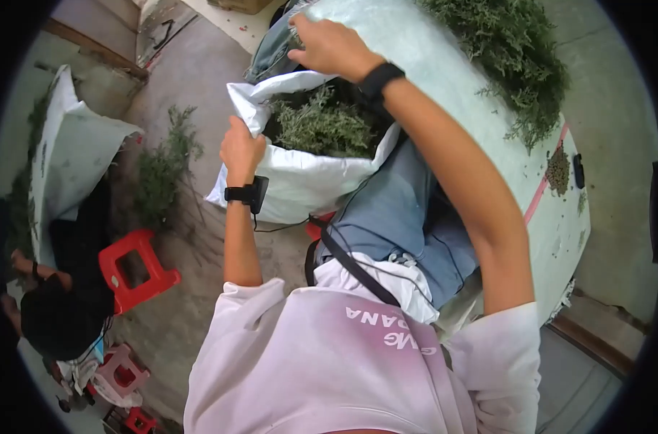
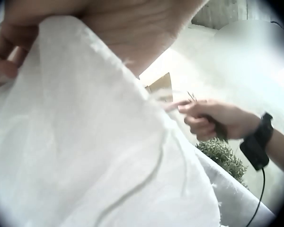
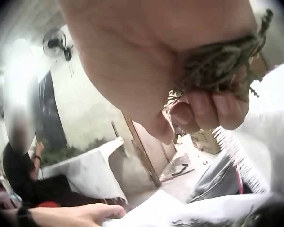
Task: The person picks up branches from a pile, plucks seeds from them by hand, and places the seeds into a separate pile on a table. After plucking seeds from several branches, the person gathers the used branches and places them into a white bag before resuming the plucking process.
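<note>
My left hand (image 1: 242,148) grips the rim of a white sack (image 1: 293,181), its fingers folded over the edge in the left wrist view. Green sprigs (image 1: 325,123) fill the sack's open mouth. Higher up, beyond the mouth, is my right hand (image 1: 332,49). The right wrist view shows that hand (image 3: 132,52) with fingers curled around a small bunch of green sprigs (image 3: 217,66), tips sticking out past the palm. It is apart from the sack's rim.
A white-covered surface (image 1: 430,65) on the right bears a green heap (image 1: 513,58) and a small brown pile (image 1: 558,171). Cut branches (image 1: 159,173) and a red stool (image 1: 137,271) stand left, near a person in black (image 1: 69,311).
</note>
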Available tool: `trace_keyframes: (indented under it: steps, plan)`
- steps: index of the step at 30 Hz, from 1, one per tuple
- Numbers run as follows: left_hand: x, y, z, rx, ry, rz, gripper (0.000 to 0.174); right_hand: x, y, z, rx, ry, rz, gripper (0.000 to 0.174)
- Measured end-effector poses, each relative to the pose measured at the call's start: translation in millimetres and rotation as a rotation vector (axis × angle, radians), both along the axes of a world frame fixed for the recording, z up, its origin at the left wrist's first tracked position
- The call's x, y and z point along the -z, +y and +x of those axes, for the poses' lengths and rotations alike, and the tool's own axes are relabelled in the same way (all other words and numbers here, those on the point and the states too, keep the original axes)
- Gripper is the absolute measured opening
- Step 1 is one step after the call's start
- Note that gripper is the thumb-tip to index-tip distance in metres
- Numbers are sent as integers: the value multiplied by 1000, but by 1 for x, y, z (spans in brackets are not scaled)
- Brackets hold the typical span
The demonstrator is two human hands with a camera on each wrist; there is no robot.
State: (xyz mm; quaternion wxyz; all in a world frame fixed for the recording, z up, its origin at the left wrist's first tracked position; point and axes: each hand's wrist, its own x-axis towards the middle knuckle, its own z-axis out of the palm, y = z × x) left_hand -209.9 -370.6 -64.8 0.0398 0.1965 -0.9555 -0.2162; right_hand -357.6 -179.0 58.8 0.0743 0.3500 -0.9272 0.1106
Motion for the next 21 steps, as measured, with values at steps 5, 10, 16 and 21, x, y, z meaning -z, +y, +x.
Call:
trace_keyframes:
  steps: [5,10,16,21]
  plan:
    - [9,-76,64,-38,201,14,28,46,47,83,232,-312,-338,55]
    - [-1,-174,134,-172,196,79,26,123,87,119,552,-29,-201,68]
    - [80,-329,191,-499,97,170,33,170,122,75,444,-45,-300,66]
    - [106,-341,199,-605,-257,3,48,156,83,96,477,-448,-231,46]
